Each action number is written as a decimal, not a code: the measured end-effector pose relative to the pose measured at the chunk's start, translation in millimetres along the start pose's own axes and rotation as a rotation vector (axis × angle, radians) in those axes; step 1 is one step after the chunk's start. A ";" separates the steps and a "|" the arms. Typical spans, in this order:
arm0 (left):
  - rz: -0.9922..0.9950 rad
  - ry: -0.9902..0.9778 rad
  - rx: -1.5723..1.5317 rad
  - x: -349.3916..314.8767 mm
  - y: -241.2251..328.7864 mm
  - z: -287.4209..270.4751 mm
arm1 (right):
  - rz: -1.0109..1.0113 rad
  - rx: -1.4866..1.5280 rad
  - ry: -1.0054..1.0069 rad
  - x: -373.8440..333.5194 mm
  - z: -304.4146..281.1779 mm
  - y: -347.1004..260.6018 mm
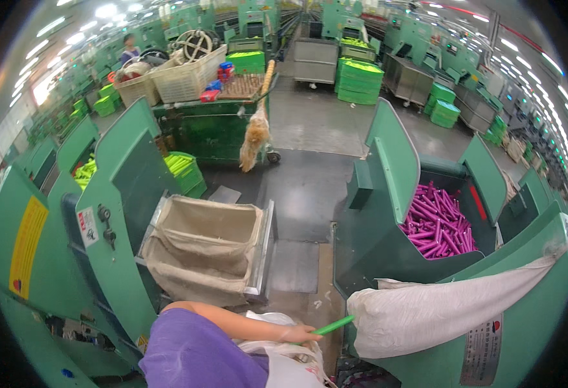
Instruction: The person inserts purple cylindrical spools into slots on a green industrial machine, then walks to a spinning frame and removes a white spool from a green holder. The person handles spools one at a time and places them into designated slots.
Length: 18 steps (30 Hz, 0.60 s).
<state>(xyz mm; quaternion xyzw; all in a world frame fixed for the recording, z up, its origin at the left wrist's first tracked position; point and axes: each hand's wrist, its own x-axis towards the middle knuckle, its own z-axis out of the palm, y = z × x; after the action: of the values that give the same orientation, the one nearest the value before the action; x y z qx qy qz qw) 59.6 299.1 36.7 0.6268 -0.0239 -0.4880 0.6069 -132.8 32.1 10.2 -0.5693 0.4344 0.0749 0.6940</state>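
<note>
From the lower left my left arm, in a purple sleeve, crosses in front of my body. My left hand (pixel 300 334) is closed round one end of a slim green bobbin tube (pixel 334 325), which points up to the right. The tube's far tip reaches the edge of a whitish cloth (pixel 445 307) draped along the green machine on the right; whether they touch I cannot tell. Under the hand lies bunched white fabric (pixel 277 318) at my waist. My right hand is out of view.
On the right, a machine bin holds many purple bobbin tubes (pixel 438 223). A cloth-lined bin (pixel 210 220) stands left. Beyond it is a green cart (pixel 197 132) with crates and a fluffy-headed duster (pixel 256 136). Green stacks (pixel 359 81) and metal bins (pixel 315 61) stand farther back.
</note>
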 end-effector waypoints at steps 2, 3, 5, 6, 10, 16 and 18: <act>-0.124 0.070 -0.241 -17.4 -6.7 -13.1 | 0.013 -0.042 -0.034 1.4 -8.7 -4.8; -0.224 0.079 -0.449 -24.2 -4.7 -22.5 | 0.020 -0.051 -0.046 -0.6 -13.9 -4.0; -0.057 0.259 -0.347 -33.8 14.5 -45.7 | 0.038 -0.054 -0.047 -9.8 -20.9 4.0; 0.058 0.318 -0.402 -35.1 34.6 -56.4 | 0.048 -0.030 -0.035 -14.9 -19.9 11.1; 0.459 0.408 0.111 -34.2 175.3 -87.2 | 0.079 0.053 0.010 -38.4 -11.2 50.2; 1.393 0.195 0.927 -23.4 422.0 4.8 | 0.067 0.212 0.158 -58.4 2.4 101.7; 1.852 0.221 1.123 -13.8 498.6 71.0 | 0.072 0.278 0.237 -64.6 11.2 115.6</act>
<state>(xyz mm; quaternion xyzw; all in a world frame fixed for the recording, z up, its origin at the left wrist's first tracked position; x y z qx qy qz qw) 287.4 124.6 450.8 0.5940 -0.6518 0.2984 0.3650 -235.7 106.3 -29.5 -0.4568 0.5394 -0.0289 0.7068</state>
